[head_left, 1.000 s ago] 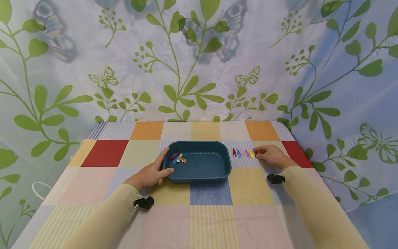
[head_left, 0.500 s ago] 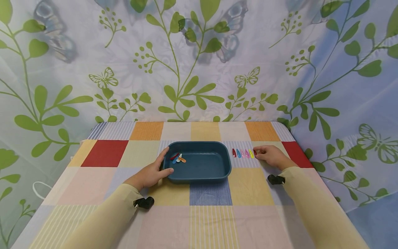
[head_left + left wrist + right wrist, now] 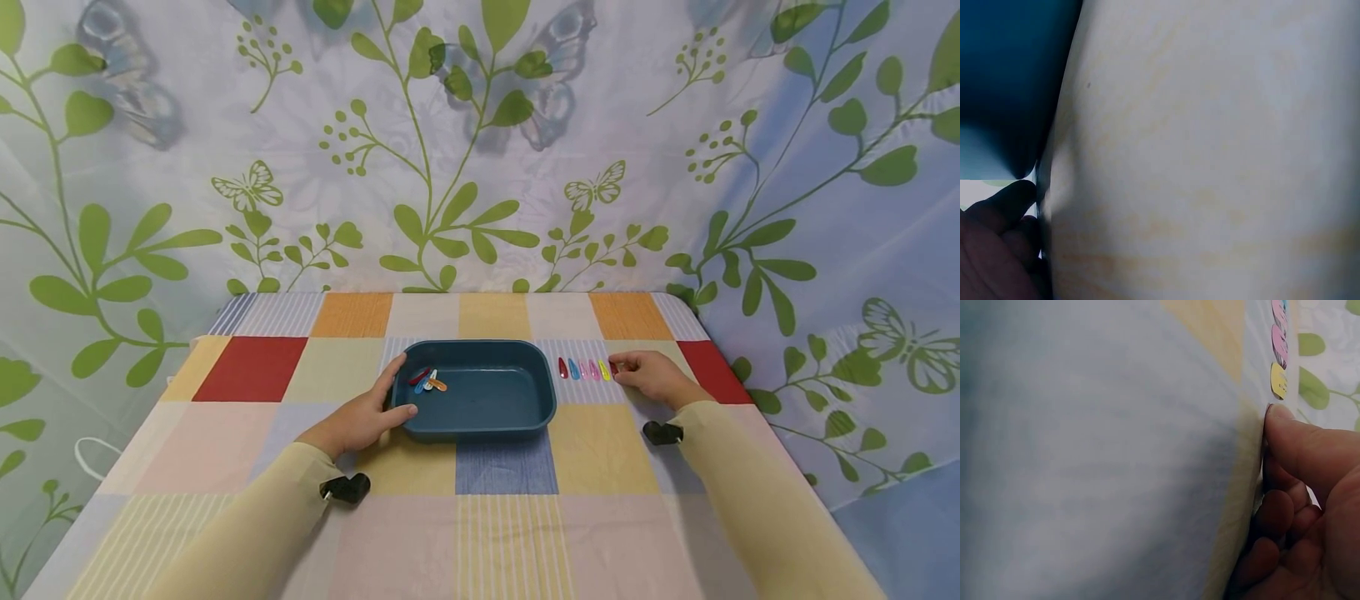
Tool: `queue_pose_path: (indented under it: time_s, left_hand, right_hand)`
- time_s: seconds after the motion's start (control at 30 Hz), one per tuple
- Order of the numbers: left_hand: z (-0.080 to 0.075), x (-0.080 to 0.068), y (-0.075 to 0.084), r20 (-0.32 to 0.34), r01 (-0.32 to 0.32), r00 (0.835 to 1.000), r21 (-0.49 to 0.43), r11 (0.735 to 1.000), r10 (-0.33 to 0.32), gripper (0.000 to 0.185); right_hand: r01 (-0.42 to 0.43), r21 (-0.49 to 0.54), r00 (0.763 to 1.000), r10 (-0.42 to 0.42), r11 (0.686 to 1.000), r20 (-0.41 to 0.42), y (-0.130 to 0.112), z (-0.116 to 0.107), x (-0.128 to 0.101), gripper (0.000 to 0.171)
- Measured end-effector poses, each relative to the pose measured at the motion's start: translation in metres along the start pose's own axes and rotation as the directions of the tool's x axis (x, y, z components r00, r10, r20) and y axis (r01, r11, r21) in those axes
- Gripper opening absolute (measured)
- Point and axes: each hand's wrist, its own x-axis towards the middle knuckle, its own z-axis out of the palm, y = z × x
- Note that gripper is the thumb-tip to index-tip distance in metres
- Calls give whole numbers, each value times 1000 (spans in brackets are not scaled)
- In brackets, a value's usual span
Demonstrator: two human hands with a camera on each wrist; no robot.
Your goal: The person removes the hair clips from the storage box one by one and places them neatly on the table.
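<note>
Gripped pretty loosely, the blue tray is held at its left end by the left hand, with the thumb on the near corner and the fingers laid up along the rim. Over on the other side, the right hand is rested on the checked tablecloth with its fingers curled down onto a dark red clip, the last one in a row of clips lined up just beside the tray's right end; whether that clip is actually pinched or only touched can't be told. In the right wrist view only the yellow clip and a couple of pink ones are seen past the thumb. A small bunch of clips is already piled inside the tray near its left wall.
</note>
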Motion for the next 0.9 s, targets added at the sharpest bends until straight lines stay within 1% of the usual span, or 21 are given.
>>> queue_pose_path:
  time_s: [0.3, 0.4, 0.63, 0.77, 0.9]
  left_hand:
    - [-1, -3, 1, 8, 4, 1000, -21, 1000, -4, 91]
    - [-1, -3, 1, 8, 0, 1000, -23, 1000, 0, 91]
    - [-2, -3, 0, 11, 4, 1000, -35, 999, -3, 92]
    - [-3, -3, 1, 14, -2, 1000, -21, 1000, 2, 92]
    - [-3, -3, 2, 19, -8, 1000, -17, 1000, 9, 92]
  right_hand:
    - [-8, -7, 1000, 8, 1000, -2, 0, 2, 1, 48]
    - [-14, 11, 1000, 14, 1000, -4, 0, 2, 0, 49]
    - [14, 52, 1000, -15, 999, 8, 3, -1, 0, 57]
    - [5, 77, 1000, -7, 997, 25, 8, -6, -1, 61]
    - [-20, 119, 999, 14, 993, 44, 9, -13, -3, 61]
